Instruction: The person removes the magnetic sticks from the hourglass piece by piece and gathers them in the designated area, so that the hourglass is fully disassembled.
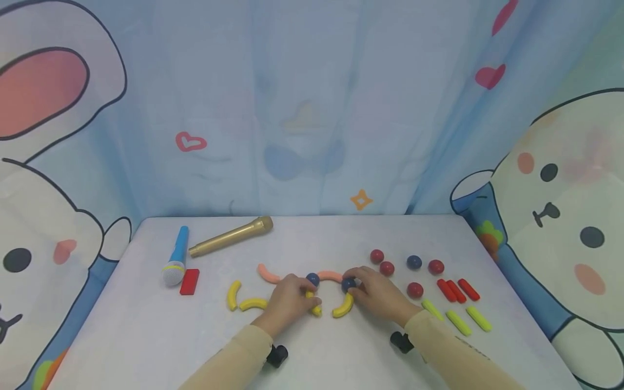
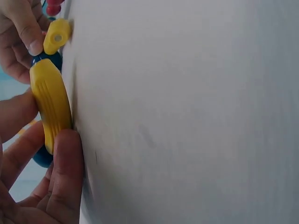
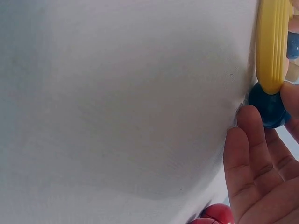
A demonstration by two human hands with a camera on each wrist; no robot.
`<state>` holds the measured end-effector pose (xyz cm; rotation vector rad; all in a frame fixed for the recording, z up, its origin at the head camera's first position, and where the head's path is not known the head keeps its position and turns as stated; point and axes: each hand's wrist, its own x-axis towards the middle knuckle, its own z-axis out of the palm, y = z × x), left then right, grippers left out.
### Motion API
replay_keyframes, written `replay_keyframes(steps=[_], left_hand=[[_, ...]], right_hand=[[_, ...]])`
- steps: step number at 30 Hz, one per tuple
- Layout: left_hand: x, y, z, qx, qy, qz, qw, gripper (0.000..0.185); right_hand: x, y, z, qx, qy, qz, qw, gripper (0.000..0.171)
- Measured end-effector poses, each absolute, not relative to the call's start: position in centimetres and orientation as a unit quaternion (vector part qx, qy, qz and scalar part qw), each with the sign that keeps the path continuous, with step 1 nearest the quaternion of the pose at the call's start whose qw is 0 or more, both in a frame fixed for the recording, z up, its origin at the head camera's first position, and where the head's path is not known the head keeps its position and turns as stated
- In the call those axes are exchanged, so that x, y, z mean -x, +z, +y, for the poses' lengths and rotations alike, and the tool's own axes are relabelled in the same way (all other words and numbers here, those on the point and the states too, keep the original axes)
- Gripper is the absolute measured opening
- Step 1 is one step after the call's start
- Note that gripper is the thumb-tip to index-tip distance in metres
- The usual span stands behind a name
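My left hand pinches a yellow curved rod between thumb and fingers. A blue ball sits at the far end of that rod. My right hand holds another blue ball between thumb and fingers. From this ball a second yellow curved rod runs toward the near side. A pink curved rod spans between the two blue balls. Another pink curved rod lies just beyond the left hand, its near end beside the fingers.
Two yellow curved rods lie left of my left hand. Red balls, a loose blue ball, short red rods and lime rods are at right. A blue microphone, gold microphone and red block lie back left.
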<state>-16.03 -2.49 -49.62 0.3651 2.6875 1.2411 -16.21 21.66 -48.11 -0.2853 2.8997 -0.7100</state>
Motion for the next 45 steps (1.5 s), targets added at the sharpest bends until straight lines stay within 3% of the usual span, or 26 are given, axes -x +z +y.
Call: replay_keyframes(steps=[23, 33, 39, 45], left_hand=[[15.7, -49.0, -3.3, -0.095, 0.384, 0.913, 0.100, 0.030], [16.3, -48.0, -6.7, -0.085, 0.286, 0.953, 0.052, 0.027], [16.8, -47.6, -6.0, -0.110, 0.304, 0.946, 0.006, 0.034], [17.2, -47.6, -3.8, -0.157, 0.379, 0.909, 0.066, 0.047]], right_hand=[[16.6, -48.3, 21.7, 0.100, -0.242, 0.962, 0.081, 0.038], [16.6, -48.1, 22.3, 0.113, -0.253, 0.957, 0.082, 0.034], [16.5, -48.0, 22.2, 0.101, -0.263, 0.955, 0.089, 0.035], [16.6, -47.9, 22.0, 0.108, -0.278, 0.950, 0.094, 0.035]])
